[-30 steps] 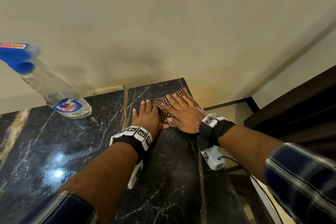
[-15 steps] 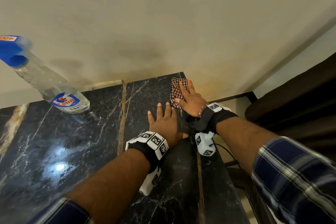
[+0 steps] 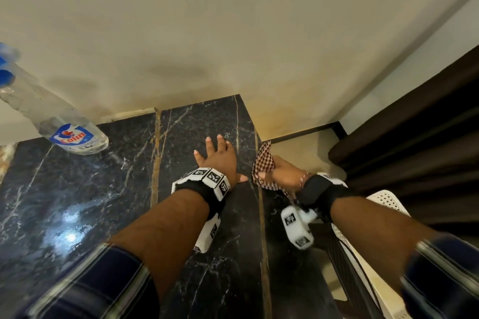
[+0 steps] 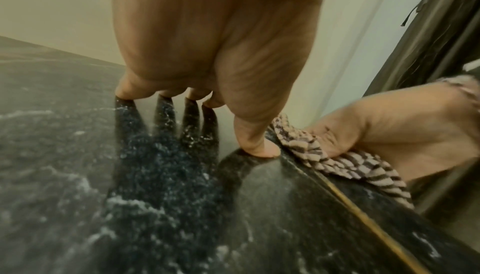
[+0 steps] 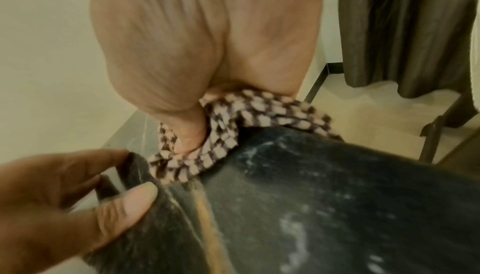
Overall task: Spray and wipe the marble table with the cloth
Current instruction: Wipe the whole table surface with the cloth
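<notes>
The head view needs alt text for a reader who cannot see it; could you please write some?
At the right edge of a dark marble table, the right hand grips a bunched checked cloth, while the left hand rests flat on the marble beside it. A clear spray bottle stands at the far left near a beige wall.

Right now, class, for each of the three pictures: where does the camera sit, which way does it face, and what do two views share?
Head: on the person's head, facing down and forward at the marble table; both forearms, left hand, right hand, spray bottle.
Left wrist: along the left hand, fingertips on marble.
Right wrist: along the right hand, its grip round the checked cloth at the table's edge.
Shared: both wrist views show the cloth and the other hand.
</notes>
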